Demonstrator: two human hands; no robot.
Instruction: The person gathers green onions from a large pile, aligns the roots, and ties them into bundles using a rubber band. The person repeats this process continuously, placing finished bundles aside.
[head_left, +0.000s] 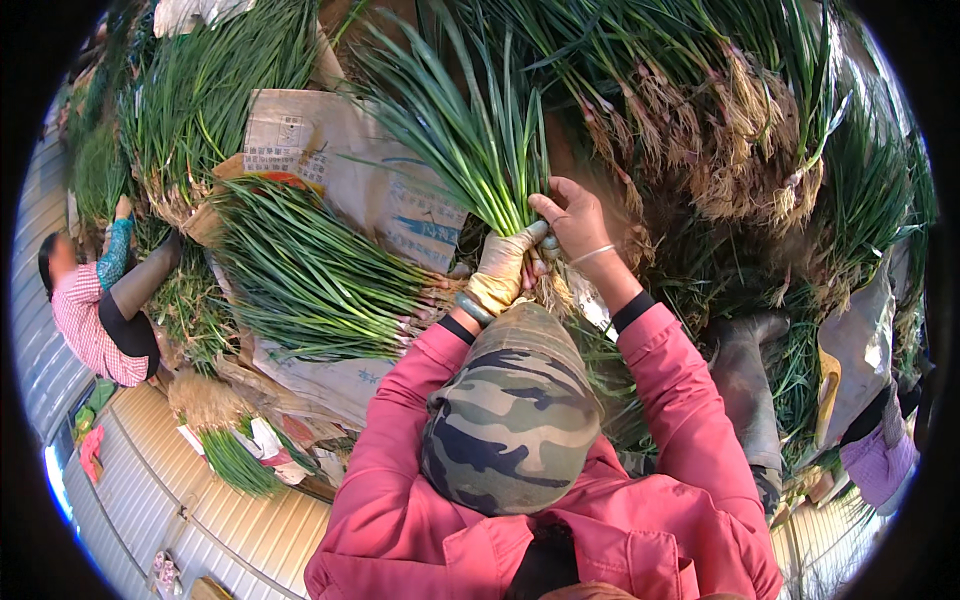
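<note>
My left hand, in a pale yellow glove with a bangle at the wrist, grips a bunch of green garlic low on its stalks. The leaves fan away from me, and the pinkish bulbs and pale roots show below the glove. My bare right hand meets the right edge of this bunch, thumb and forefinger pinched on a stalk there. To the left of my gloved hand lies a larger pile of green garlic, its bulbs pointing toward my wrist.
Flattened printed sacks lie under and behind the pile. Long-rooted garlic plants heap up at the back right. A person sits at far left beside more garlic. A tied bundle rests at lower left. A rubber boot is at right.
</note>
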